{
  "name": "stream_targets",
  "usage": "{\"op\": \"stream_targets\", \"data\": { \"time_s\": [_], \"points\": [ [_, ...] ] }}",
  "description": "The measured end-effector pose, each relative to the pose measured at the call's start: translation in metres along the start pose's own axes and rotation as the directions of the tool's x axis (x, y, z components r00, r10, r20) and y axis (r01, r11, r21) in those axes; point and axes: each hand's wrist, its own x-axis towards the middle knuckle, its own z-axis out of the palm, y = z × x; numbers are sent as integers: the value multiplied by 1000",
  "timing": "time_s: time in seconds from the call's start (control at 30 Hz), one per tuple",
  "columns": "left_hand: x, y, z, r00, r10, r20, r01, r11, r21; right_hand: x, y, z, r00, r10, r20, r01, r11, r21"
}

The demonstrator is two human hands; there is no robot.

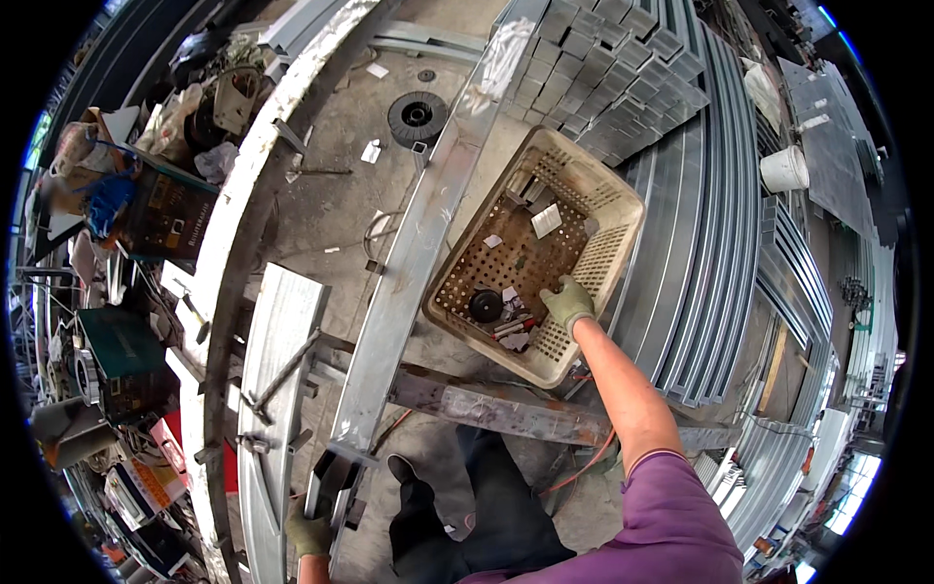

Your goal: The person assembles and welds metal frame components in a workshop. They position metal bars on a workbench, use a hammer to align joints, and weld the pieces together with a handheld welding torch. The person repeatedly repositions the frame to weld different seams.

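Our right hand (569, 304) is hovering inside the crate (618, 209), fingers parted; our left hand (308, 530) is lying well off its near-left side, grip unclear. Around scraps (516, 341) in the crate's near end, we should be working fingertips gently.

Concrete floor (336, 224): grey, stained, littered with paper scraps (371, 151). Rectangular metal tubes (584, 73), stacked, far side. Metal profiles (718, 214), long, right. Window (860, 492), bright, lower right.
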Motion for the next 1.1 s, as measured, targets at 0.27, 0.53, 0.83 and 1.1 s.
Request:
{"op": "stream_targets", "data": {
  "time_s": [0.27,0.53,0.83,1.1],
  "points": [
    [-4,27,-15,994,-60,90,58,998,23,125,-5,51,981,-23,-191,17,999,-30],
    [-1,33,-28,987,-90,134,72,989,130,264,1,67,854,-262,-450,240,965,-107],
    [-6,60,-31,980,-95,177,81,993,87,230,0,81,913,-379,-149,366,924,-106],
    [-4,29,-14,995,62,79,-63,998,3,126,38,65,962,-273,8,243,868,434]
  ]
}}
